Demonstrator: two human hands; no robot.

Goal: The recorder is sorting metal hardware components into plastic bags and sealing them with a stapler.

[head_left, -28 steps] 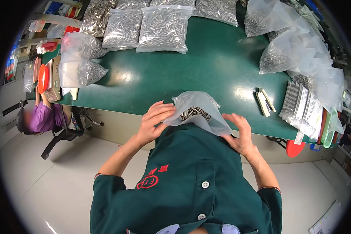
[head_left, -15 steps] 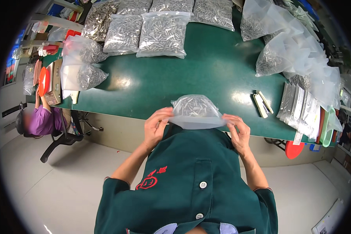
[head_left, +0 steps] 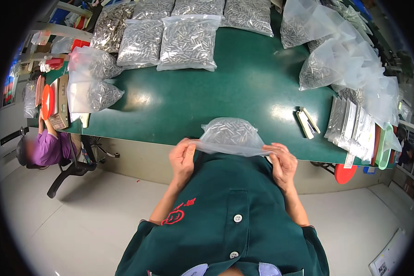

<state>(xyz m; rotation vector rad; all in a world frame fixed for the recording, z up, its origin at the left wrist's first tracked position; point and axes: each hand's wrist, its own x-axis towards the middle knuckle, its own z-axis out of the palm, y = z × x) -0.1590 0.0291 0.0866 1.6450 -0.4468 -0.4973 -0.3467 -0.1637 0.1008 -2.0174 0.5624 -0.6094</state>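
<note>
A clear plastic bag (head_left: pixel 231 131) of small silvery metal pins lies at the near edge of the green table (head_left: pixel 179 99), its mouth end toward me. My left hand (head_left: pixel 183 156) pinches the left corner of that end between thumb and fingers. At the opposite corner my right hand (head_left: pixel 283 161) grips the plastic in the same way. Between the two hands the bag's edge is stretched nearly straight. The pins sit heaped in the far part of the bag.
Flat filled bags (head_left: pixel 188 42) lie along the far side. Open bags of pins (head_left: pixel 319 69) crowd the right, near a stapler (head_left: pixel 307 123) and a stack of silvery packets (head_left: pixel 352 129). More bags (head_left: pixel 105 94) stand left, beside a scale (head_left: pixel 61 103). A person in purple (head_left: pixel 50 148) sits there.
The bag's mouth edge has been drawn narrower and tauter between my hands, its band now thinner. My left hand has shifted slightly along the edge. The whole view has tilted a little.
</note>
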